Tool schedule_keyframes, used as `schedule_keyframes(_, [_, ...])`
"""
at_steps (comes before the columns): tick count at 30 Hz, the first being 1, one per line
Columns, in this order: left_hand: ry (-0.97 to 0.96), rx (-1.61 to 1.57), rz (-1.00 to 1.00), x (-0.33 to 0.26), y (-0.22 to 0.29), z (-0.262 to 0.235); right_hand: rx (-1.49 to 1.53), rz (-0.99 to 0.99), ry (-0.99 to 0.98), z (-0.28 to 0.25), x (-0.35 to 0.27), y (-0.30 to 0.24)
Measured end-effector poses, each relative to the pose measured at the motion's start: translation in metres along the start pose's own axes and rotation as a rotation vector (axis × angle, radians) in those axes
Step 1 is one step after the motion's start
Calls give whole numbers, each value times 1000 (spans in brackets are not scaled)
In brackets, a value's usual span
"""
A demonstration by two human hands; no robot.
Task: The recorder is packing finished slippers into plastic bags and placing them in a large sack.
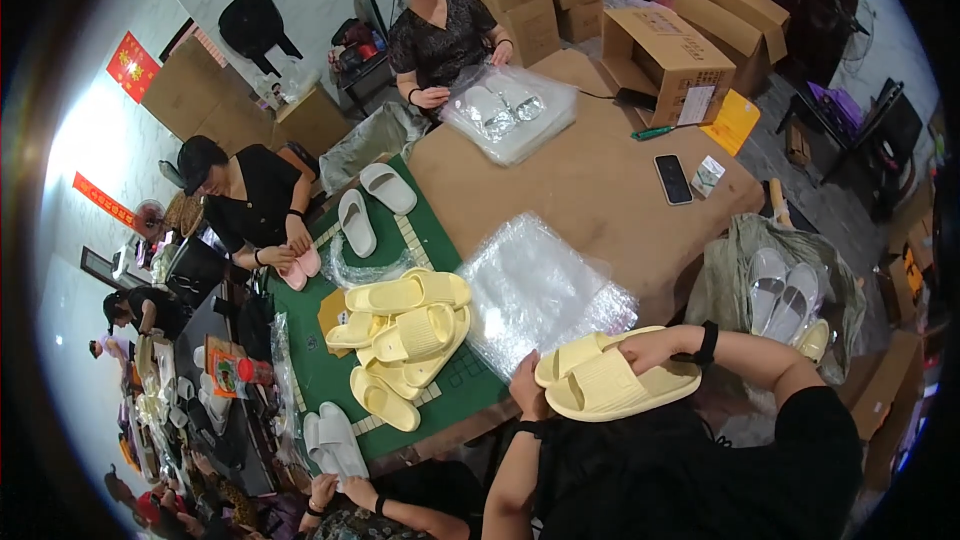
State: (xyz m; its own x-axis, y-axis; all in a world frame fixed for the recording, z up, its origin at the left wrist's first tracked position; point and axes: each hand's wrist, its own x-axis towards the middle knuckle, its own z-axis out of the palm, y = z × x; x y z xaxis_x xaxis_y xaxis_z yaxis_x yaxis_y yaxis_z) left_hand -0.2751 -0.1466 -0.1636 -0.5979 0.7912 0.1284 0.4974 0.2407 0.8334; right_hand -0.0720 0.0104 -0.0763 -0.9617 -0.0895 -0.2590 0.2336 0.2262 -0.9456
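A pair of pale yellow slippers (610, 388) is held together in front of me, off the near edge of the table. My left hand (528, 387) is closed on the toe end at their left. My right hand (650, 348) reaches into the foot opening, its fingers partly hidden by the slippers. Just beyond lies a stack of clear plastic bags (535, 285), flat on the table. To the left, several more yellow slippers (410, 332) are piled on the green mat (440, 230).
Co-workers sit around the brown table (620, 230): one handles bagged slippers (505, 105), one pink slippers (298, 268), another white slippers (335, 440). A phone (673, 180), small box (708, 176) and open carton (665, 65) are far right. A sack with grey slippers (790, 290) stands right.
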Motion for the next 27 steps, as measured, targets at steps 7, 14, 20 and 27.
schedule_keyframes(7, [63,82,206,7,25,0,-462,165,490,4,7,-19])
schedule_keyframes(14, [-47,38,197,9,50,0,-535,182,617,10,34,-2])
schedule_keyframes(20, [-180,186,470,11,78,-13,-427,308,863,4,71,-1])
schedule_keyframes(27, [-346,-8,471,8,109,-12,-426,170,1152,-18,103,31])
